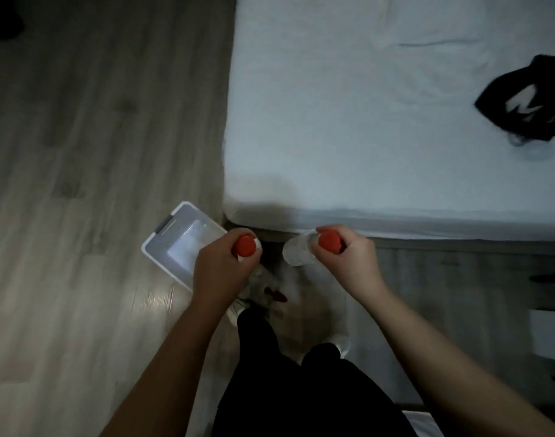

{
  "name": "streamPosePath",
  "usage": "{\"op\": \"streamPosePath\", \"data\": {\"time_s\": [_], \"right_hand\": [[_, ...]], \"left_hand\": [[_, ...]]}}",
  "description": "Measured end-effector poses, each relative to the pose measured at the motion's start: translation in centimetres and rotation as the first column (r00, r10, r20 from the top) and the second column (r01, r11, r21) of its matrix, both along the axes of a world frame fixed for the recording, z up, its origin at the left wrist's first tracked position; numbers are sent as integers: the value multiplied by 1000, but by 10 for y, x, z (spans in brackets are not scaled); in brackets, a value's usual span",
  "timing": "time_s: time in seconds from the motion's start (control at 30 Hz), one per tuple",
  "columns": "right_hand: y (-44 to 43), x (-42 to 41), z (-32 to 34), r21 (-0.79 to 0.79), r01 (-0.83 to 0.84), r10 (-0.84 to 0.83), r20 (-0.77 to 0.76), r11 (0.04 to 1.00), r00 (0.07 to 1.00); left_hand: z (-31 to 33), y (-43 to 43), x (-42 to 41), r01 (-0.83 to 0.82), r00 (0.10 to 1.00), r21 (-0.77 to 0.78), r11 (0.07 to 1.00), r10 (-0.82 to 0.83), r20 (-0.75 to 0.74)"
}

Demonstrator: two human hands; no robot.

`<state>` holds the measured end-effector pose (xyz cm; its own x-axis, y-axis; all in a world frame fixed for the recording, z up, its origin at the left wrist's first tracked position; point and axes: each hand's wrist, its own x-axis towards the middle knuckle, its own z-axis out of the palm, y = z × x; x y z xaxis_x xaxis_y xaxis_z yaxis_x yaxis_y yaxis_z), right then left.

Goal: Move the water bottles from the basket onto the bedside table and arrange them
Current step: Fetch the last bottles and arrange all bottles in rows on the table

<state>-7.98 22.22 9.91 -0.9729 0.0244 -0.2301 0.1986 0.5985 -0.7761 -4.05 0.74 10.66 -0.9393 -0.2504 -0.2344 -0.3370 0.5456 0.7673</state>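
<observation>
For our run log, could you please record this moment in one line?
left hand: grips red-capped bottle | right hand: grips second bottle | basket: on floor beside bed

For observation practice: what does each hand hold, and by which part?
The left hand grips the left bottle and the right hand the right bottle, each around the top of its neck.

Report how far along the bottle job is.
Done: both red-capped bottles are out of the white basket. In hand: the left hand grips the left bottle, the right hand the right bottle. Left: placing and arranging them on the bedside table, which isn't in view.
</observation>
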Motion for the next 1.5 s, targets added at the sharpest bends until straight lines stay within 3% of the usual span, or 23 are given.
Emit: {"op": "streamPosePath", "data": {"time_s": [0.23,0.47,0.73,0.93,1.17,1.37,1.5], "right_hand": [[127,43,38,50,58,-49,-159,997,986],[250,84,61,-23,252,-253,-158,967,955],[352,124,92,-83,445,-452,-166,892,876],[422,130,99,-80,593,-597,-182,801,781],[522,109,94,3,673,-666,-143,740,732],[610,76,93,-55,747,-749,-74,663,659],[664,62,93,-75,830,-830,-137,552,540]], "left_hand": [[42,121,7,208,967,-17,978,-208,-149],[71,255,12,297,925,-1,955,-288,-247],[105,371,6,527,818,37,849,-494,-295],[110,454,-19,678,711,44,734,-639,-294],[101,570,-72,809,578,72,584,-766,-282],[100,675,-127,916,388,16,401,-876,-286],[103,740,-162,956,280,-10,293,-920,-274]]}}
